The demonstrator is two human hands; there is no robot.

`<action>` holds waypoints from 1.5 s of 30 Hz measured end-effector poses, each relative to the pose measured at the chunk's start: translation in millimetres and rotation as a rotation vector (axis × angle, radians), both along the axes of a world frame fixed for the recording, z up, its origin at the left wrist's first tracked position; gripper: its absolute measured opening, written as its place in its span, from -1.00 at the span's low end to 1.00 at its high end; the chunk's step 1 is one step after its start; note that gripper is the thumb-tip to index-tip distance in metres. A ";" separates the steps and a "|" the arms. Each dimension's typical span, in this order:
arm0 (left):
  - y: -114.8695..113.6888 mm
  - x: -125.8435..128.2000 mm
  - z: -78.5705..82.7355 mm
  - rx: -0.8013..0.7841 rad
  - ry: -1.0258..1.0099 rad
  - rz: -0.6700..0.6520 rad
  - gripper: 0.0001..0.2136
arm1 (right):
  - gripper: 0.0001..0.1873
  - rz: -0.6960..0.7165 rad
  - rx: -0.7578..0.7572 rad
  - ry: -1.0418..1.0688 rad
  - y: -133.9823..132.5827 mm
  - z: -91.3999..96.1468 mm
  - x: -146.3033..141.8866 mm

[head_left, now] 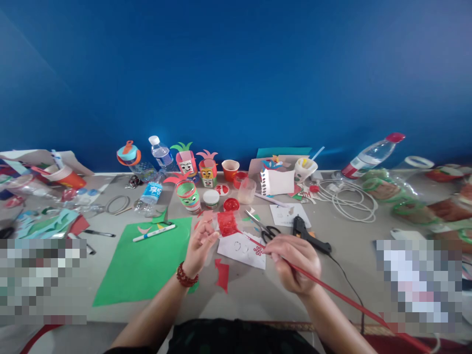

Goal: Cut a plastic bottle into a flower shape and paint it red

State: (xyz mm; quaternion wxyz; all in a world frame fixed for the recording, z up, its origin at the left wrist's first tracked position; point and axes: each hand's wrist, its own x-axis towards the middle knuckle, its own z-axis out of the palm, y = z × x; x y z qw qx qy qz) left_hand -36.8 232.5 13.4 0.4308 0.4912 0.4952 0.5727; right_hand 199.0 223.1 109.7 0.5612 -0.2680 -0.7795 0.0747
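Red covers much of the clear plastic cup [227, 224], which lies on its side just off the left hand's [201, 246] fingertips, toward the person's right; its long axis seems to run roughly left to right, though those fingers partly hide the near end. Left fingers are bent and close together, apparently gripping that end, so this hand is much the nearer. The right hand [297, 260] stands off by the front length of a brush [341, 295], its fingers closed around the handle, which slants back past the wrist. What counts, I judge, is the bristles' place: they sit at the cup's lower right edge, ahead and left of the right fingers; firm contact cannot be told. Below the cup, between both hands, lies a drawn-on paper [241, 251]. Beyond the left fingertips and slightly right stands a pot of red paint [231, 204]; scissors [272, 232] lie just ahead of the right fingers, and a glue gun [311, 237] beside them, farther right.
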 end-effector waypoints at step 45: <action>-0.4 -1.3 -0.1 -0.017 -0.007 -0.048 -0.72 | -0.71 0.069 -0.102 0.042 -1.3 -8.9 -10.9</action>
